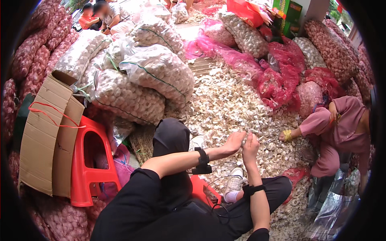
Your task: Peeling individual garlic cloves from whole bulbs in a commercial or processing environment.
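Note:
My left hand (233, 143) and my right hand (250, 147) meet over the littered floor, in front of my knees. Both are closed, their fingertips pinching a small pale garlic bulb (244, 139) that is mostly covered by the fingers. Whether either palm hides anything else cannot be seen. Each of my wrists wears a black strap, the left one with a small box on it. Below and around the hands spreads a thick layer of dry garlic skins and trimmings (225, 100).
Clear sacks of garlic bulbs (159, 68) are piled at the far left. A red plastic stool (94, 168) and cardboard box (44, 136) stand left. Pink mesh netting (277, 80) lies right of the trimmings. A seated person in pink (321, 124) is close on my right.

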Available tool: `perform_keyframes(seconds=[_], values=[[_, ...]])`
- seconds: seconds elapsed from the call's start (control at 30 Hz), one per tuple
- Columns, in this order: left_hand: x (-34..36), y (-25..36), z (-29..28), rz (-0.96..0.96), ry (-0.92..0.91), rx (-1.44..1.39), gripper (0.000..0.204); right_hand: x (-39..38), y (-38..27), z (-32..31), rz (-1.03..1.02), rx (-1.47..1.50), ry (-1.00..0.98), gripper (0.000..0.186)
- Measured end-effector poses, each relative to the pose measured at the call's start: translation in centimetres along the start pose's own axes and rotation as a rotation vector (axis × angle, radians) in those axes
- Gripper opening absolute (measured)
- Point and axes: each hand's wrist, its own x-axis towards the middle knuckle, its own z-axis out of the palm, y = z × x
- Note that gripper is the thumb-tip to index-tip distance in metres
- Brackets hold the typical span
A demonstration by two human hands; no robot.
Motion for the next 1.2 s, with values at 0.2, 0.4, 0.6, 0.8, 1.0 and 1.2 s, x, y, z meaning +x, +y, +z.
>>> perform_keyframes(seconds=[0.2,0.4,0.6,0.8,1.0,1.2], values=[[0.5,0.2,-0.7,-0.405,0.116,-0.023,0.055,0.4,0.0,-0.6,0.063,0.032,-0.206,0.038],[-0.1,1.0,-1.6,-0.412,0.036,-0.077,0.056,-0.2,2.2,-0.7,0.145,0.188,-0.447,0.029],[-0.9,1.4,-2.8,-0.275,-0.024,0.235,0.058,-0.7,1.4,-1.3,0.073,0.021,-0.480,0.019],[-1.2,0.9,-3.1,-0.212,-0.009,0.250,0.056,-0.9,0.1,-0.7,0.044,0.093,-0.418,0.014],[-0.7,0.9,-3.7,-0.232,-0.031,0.198,0.037,-0.6,-1.2,-0.7,-0.049,-0.021,-0.315,0.019],[0.7,4.3,-5.7,-0.079,0.184,0.175,0.031,-0.3,4.9,-0.5,0.104,0.042,-0.234,0.017]])
